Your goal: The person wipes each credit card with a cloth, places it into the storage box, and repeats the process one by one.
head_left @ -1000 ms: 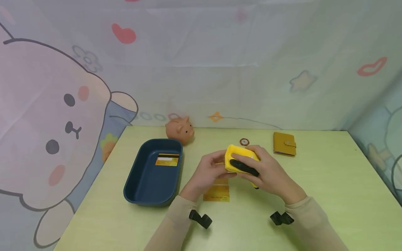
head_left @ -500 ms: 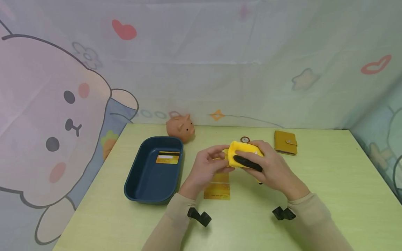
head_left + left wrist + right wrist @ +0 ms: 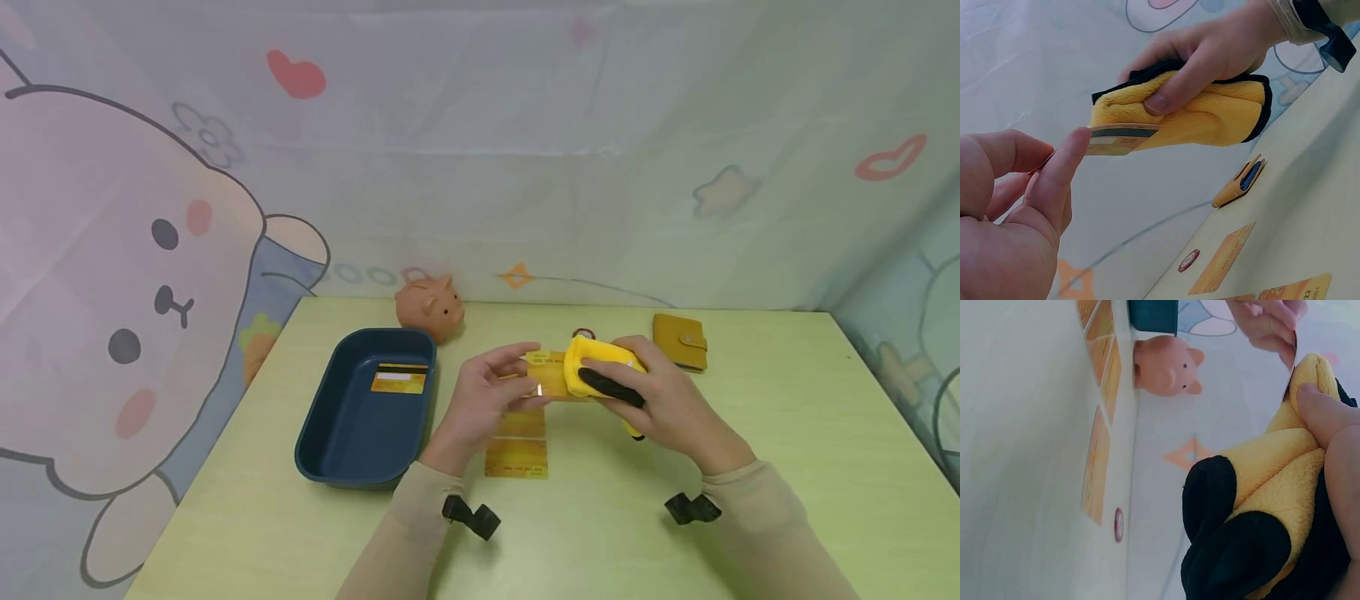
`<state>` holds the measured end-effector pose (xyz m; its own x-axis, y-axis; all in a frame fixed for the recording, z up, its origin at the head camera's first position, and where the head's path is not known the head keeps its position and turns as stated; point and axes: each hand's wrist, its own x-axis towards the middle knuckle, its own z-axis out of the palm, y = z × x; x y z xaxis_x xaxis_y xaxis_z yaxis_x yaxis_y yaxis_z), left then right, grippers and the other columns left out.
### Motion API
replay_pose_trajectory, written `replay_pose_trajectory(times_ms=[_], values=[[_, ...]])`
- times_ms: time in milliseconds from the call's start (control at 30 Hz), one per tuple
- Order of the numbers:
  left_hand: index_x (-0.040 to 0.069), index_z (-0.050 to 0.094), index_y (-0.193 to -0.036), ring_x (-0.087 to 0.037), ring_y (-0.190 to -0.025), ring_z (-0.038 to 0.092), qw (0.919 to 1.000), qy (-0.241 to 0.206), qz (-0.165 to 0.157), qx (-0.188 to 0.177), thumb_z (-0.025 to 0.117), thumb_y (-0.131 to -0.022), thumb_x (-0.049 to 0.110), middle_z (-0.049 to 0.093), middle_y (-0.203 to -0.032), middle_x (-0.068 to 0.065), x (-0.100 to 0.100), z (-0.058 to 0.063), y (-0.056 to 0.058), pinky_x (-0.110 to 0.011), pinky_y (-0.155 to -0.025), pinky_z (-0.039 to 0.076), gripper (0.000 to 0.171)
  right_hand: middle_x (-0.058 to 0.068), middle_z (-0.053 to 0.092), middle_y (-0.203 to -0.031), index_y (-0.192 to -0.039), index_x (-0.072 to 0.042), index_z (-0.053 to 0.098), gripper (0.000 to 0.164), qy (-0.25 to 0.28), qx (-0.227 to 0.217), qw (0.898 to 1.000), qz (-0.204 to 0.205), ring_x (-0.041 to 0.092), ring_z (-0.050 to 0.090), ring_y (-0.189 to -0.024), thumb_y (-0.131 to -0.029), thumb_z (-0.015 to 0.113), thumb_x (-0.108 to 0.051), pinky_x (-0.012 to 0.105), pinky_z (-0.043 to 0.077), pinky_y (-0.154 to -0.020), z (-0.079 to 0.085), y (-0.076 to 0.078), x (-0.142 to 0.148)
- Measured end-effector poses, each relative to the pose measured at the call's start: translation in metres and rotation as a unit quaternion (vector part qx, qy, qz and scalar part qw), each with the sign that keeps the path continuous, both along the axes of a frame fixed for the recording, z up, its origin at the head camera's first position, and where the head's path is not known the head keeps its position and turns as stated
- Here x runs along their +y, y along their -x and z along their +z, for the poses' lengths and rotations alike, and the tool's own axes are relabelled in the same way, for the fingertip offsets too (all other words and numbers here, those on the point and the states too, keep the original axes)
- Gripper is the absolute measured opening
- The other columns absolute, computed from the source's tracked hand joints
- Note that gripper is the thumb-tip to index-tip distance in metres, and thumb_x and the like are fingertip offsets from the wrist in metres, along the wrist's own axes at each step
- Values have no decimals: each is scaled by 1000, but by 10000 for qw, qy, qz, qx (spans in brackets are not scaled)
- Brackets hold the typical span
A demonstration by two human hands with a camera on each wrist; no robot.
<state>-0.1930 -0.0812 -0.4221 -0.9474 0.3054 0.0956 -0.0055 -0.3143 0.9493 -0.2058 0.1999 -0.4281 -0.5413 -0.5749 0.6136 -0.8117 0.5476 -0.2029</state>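
Since the earlier frame, the folded yellow cloth (image 3: 581, 354) is being shifted to the right along the card (image 3: 546, 375), and more of the numbered face is being exposed. By its left end, the card is being pinched between the thumb and fingers of the left hand (image 3: 487, 396); it is being held above the table (image 3: 600, 533), to the right of the blue tray (image 3: 356, 417), and its right end is being covered by the cloth. The cloth is being gripped by the right hand (image 3: 660, 400). In the left wrist view, the striped face is being left uncovered.

Apparently, the card is being wiped. Best contact is probably being obtained while the cloth is being pressed flat and drawn in one direction, away from the pinch. Bending is being risked where the unsupported end is being pressed; light, even pressure is therefore being recommended. Beneath the left fingertips, the surface is being missed, so a regrip is being advised for that end. Clearance above the cards lying below (image 3: 517, 458) is being advised too.
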Motion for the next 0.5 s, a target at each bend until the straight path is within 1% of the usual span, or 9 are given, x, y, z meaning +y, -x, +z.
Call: replay_pose_trajectory(times_ms=[67,133,233,267,333,400,467,500], values=[[-1,63,-141,-15,-79,63,10000,-73,32,-36,61,-96,-14,57,-101,-6,-1,0,1,-46,-88,64,48,18,57,-130,-138,-23,69,43,17,-7,10000,-17,29,60,-107,-100,71,-41,48,62,-79,-1,0,2],[-2,62,-141,-14,-78,63,9999,-145,61,-58,61,-96,-15,58,-99,-5,-1,1,1,-46,-88,64,48,18,57,-130,-139,-23,69,46,2,33,10000,-50,29,60,-106,-104,57,-50,48,62,-77,-3,0,5],[-3,61,-142,-14,-77,63,9996,-261,95,-105,60,-95,-16,58,-97,-4,-2,1,2,-44,-87,64,48,19,58,-130,-139,-23,68,47,-26,102,9999,-86,30,60,-105,-105,54,-52,49,62,-76,-4,1,7],[-4,60,-142,-14,-78,62,9995,-289,92,-119,59,-96,-17,58,-98,-4,-2,0,3,-44,-87,64,48,19,58,-129,-139,-23,69,49,-42,133,9998,-116,30,60,-105,-105,50,-54,48,62,-75,-4,1,8],[-5,60,-143,-14,-79,62,9994,-312,103,-148,59,-96,-16,58,-98,-4,-3,0,3,-42,-87,64,48,20,58,-128,-138,-23,69,51,-93,183,9997,-166,30,60,-103,-106,48,-57,48,62,-74,-4,1,9],[-5,59,-143,-14,-78,62,9995,-245,149,-160,60,-96,-15,58,-99,-5,-4,-1,3,-42,-86,65,48,20,58,-127,-138,-24,69,52,-173,234,9993,-236,30,59,-102,-106,46,-58,47,62,-73,-4,2,10],[-3,60,-143,-13,-75,63,9995,-60,271,-154,62,-96,-14,59,-98,-5,-5,-2,4,-43,-85,65,49,22,58,-126,-138,-24,69,52,-214,286,9989,-290,31,59,-100,-107,46,-58,48,61,-72,-4,2,12],[-1,61,-143,-13,-72,62,9993,59,345,-134,63,-96,-13,59,-97,-4,-6,-3,4,-46,-86,64,49,22,58,-126,-138,-24,69,53,-220,305,9988,-323,31,60,-99,-106,46,-59,48,61,-71,-4,2,13]])
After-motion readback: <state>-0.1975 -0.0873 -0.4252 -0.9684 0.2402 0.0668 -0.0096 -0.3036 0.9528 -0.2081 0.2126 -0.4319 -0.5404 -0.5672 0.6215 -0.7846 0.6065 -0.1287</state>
